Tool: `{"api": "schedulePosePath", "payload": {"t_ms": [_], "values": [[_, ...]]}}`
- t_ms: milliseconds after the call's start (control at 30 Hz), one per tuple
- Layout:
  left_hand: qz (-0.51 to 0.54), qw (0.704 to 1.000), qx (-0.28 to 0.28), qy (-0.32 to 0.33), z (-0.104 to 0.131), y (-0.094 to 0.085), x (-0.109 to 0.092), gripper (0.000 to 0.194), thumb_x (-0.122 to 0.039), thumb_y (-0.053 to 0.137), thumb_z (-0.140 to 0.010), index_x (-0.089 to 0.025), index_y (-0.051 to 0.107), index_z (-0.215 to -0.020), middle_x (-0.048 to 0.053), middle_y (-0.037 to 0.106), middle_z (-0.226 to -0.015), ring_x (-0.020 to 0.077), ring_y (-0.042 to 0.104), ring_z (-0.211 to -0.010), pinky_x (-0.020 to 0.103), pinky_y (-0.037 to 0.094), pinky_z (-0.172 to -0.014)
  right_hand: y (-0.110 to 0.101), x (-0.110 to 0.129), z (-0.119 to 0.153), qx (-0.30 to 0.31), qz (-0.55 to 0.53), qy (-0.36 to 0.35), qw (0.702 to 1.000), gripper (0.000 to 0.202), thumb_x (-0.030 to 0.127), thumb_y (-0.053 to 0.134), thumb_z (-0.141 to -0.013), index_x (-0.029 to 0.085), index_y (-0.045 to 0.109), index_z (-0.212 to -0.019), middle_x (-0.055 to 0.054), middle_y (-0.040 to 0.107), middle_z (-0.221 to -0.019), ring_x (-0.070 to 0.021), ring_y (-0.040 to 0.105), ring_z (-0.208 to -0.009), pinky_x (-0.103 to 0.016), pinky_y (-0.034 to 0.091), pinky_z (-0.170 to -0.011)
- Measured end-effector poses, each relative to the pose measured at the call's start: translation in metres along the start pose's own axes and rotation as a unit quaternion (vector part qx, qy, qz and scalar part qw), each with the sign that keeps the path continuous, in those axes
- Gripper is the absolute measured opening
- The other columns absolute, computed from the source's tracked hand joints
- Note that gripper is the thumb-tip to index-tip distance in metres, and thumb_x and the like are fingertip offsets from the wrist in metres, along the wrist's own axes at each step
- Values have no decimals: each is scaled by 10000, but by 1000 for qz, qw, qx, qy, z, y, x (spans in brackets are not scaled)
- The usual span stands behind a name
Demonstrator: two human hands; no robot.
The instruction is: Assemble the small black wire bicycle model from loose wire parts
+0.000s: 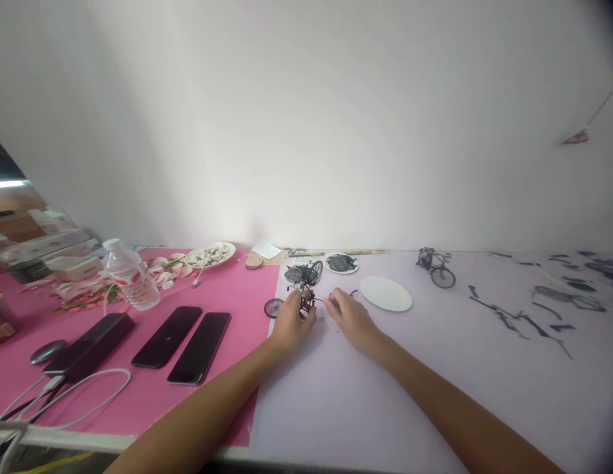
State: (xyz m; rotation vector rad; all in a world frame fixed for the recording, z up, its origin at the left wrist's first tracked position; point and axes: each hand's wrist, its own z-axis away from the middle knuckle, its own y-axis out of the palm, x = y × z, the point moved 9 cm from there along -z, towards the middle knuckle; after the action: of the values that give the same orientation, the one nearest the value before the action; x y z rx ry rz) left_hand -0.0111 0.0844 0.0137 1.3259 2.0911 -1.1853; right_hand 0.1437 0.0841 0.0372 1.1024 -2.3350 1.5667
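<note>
My left hand (291, 324) is closed around a small dark model bicycle (307, 299), whose front wheel (273, 307) sticks out to the left. Just right of it, my right hand (350, 317) pinches a thin dark piece (320, 300) that points toward the bicycle; its exact kind is too small to tell. Behind the hands, a plate (285, 279) carries dark model wheels (305, 272). Beside that stands another plate (355, 268) with dark parts. A bare white plate (386, 293) lies right of my right hand.
A model bicycle (436, 268) stands at the back right, with loose dark parts (521, 315) spread farther right. On the pink left side are two phones (200, 349), a power strip (89, 345) with cables, a water bottle (132, 276) and a plate of small bits (191, 257). A wall rises behind.
</note>
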Motion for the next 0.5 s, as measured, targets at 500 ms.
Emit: {"api": "schedulePosePath", "payload": {"t_ms": [500], "values": [[4,1000,-1,-8,-1,1,3,227,-215,616,-886,-193,611,-1112,67,627,-1001,151,635,-790,260,549,-651,5,-2,4,9,-79,0,997,110,341,469,-990,234,467,-1016,-30,683,-930,-191,657,-822,-301,477,-724]]}}
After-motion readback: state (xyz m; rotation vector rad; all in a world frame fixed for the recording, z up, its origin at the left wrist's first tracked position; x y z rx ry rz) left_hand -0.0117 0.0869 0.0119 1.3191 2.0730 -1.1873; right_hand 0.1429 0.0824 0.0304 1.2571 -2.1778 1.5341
